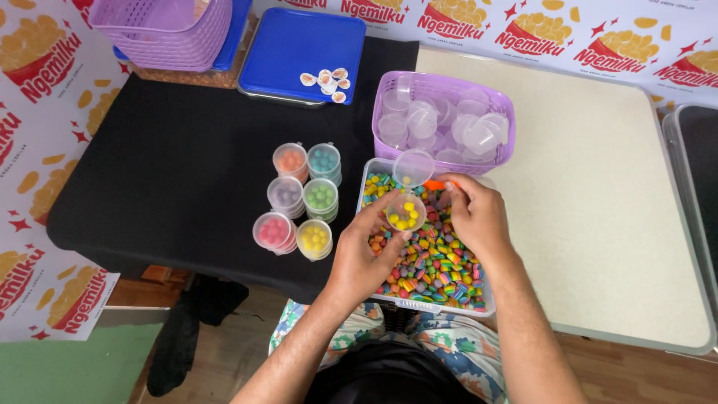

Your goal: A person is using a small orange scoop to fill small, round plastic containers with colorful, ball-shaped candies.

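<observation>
**Yellow candies in a small cup over the sorting tray**

Black-covered table (179, 172), cream table (591, 209) beside it. Purple basket (389, 142) of empty clear cups at the back, touching the clear tray (479, 303) of striped multicoloured candies. Left of the tray, six lidded cups (303, 198) sorted by colour. Left hand (366, 251) above the tray, fingers grasping a small clear cup (404, 212) holding yellow candies, hinged lid up. Right hand (473, 213) just beside, fingers pinched together near an orange scoop (432, 184); contents of the pinch impossible to tell.
</observation>
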